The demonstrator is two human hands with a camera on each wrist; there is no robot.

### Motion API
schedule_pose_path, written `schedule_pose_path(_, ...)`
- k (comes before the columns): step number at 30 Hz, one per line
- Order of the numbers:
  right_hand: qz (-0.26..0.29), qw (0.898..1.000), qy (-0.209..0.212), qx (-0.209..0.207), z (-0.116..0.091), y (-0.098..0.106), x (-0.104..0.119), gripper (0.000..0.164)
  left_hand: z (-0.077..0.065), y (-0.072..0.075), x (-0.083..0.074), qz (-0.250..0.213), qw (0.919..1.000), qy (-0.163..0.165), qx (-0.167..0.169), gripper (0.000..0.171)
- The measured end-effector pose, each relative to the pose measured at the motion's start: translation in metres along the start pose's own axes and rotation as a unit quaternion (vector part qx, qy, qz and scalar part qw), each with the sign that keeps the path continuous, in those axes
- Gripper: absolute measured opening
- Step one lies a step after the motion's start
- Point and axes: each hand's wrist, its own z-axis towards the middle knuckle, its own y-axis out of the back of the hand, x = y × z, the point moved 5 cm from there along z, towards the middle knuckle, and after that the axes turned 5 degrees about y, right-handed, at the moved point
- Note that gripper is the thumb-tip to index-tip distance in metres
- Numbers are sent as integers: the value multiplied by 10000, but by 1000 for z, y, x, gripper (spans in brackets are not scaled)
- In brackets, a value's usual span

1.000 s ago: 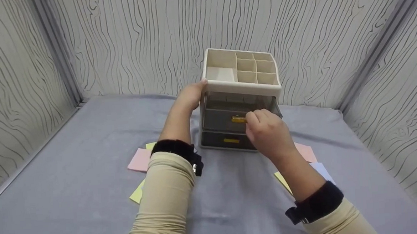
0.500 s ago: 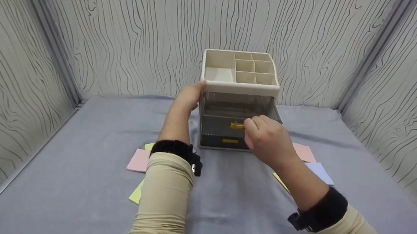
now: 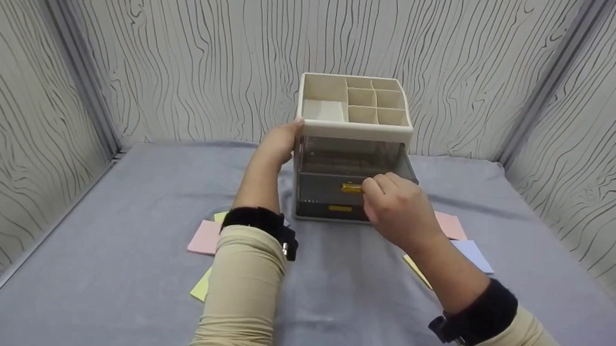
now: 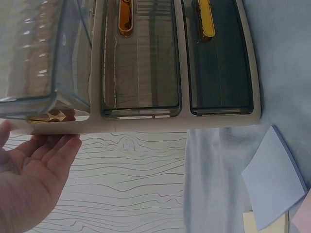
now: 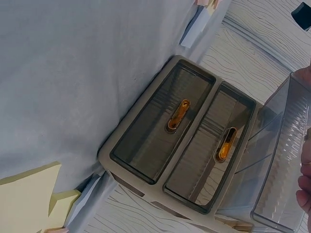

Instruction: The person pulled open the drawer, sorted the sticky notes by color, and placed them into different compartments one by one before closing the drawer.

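A cream desktop drawer organizer [image 3: 358,131] with divided top compartments stands toward the back of the cloth. Its smoky clear top drawer [image 3: 322,185] is pulled out toward me. My right hand [image 3: 400,207], fingers curled, pinches the amber handle [image 3: 351,187] of that drawer. On the organizer's left side, my left hand [image 3: 279,144] rests with the thumb at the upper front edge and extended fingers [image 4: 58,153] against the side wall. Below, the middle drawer [image 5: 226,141] and bottom drawer [image 5: 163,121] are closed, each with an amber handle.
Left of the organizer lie pink [image 3: 205,237] and yellow [image 3: 202,287] sticky-note pads, partly under my left forearm, and a blue pad [image 4: 274,177]. Pink [image 3: 450,225], blue [image 3: 471,256] and yellow [image 3: 417,271] pads lie at the right. A wood-grain-patterned wall [image 3: 217,56] rises behind.
My right hand has drawn the top drawer further out toward me and slightly down in the head view. The left hand has stayed on the organizer's side.
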Motion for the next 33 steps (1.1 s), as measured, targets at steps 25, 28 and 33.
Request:
schedule_pose_path(25,1522,9589,-2209,-919,-59,1,-91,18,2,1,2,55,10000,-54,-12,60)
schedule_pose_path(28,1381,9431,-2974,-556,-81,-6,-110,18,2,1,2,18,10000,-79,18,60)
schedule_pose_path(33,1149,9170,-3819,22,-112,-14,-134,19,3,0,2,124,9998,-160,-33,58)
